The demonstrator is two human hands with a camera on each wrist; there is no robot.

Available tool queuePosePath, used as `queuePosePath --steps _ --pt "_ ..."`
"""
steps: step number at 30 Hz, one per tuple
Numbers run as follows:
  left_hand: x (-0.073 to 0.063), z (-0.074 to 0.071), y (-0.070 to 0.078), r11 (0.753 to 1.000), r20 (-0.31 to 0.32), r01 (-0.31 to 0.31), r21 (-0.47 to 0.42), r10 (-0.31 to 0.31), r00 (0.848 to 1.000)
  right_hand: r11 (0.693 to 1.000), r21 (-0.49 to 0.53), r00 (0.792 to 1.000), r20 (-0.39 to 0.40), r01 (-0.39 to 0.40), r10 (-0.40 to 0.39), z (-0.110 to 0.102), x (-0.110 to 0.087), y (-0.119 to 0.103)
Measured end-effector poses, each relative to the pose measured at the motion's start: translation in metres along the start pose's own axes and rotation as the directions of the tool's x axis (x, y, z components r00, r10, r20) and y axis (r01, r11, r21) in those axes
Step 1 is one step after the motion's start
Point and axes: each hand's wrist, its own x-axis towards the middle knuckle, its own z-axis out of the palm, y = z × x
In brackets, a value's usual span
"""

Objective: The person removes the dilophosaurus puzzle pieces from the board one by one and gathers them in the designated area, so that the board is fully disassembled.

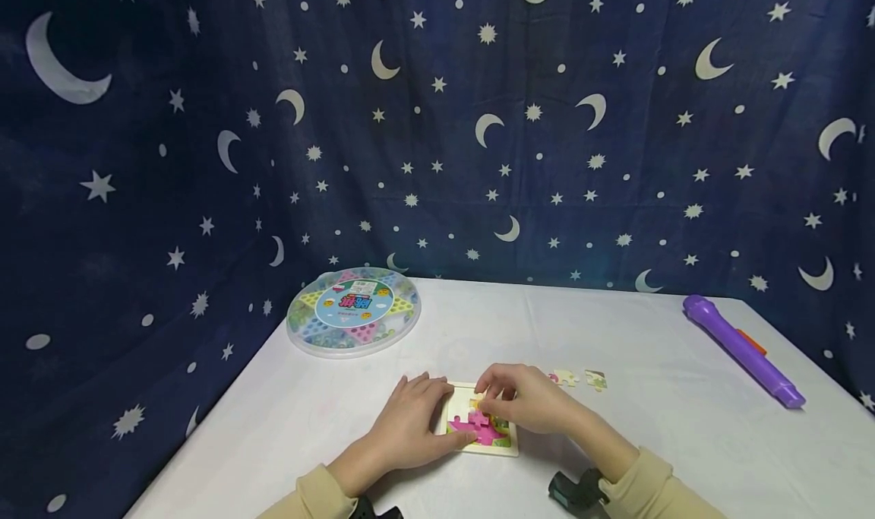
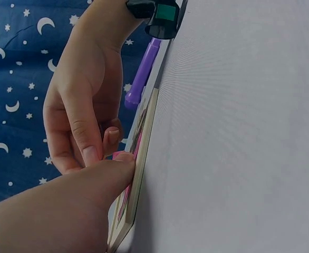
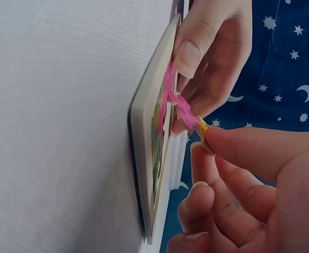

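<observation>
A small wooden jigsaw puzzle board (image 1: 504,451) with a pale frame lies on the table, partly filled with pink and green pieces. My right hand (image 1: 529,399) pinches a pink and yellow puzzle piece (image 3: 186,112) between thumb and index finger, tilted above the board. My left hand (image 1: 410,424) rests along the board's left side with its fingers extended. Its thumb touches the pink part of the puzzle. Right of the board lie a few loose puzzle pieces (image 1: 596,380), some partly hidden behind my right hand.
A round, clear-lidded board game box (image 1: 355,310) stands at the back left of the white table (image 1: 287,435). Toward the right edge lies a purple stick-shaped object (image 1: 741,352) with an orange part. A dark blue curtain with moons and stars (image 1: 437,124) hangs behind.
</observation>
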Motion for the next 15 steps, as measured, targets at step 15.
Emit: queuePosePath --steps 15 --pt "0.002 0.000 -0.001 0.999 0.021 0.035 -0.009 -0.035 0.999 0.995 0.098 0.999 0.038 -0.028 0.024 -0.016 -0.001 0.006"
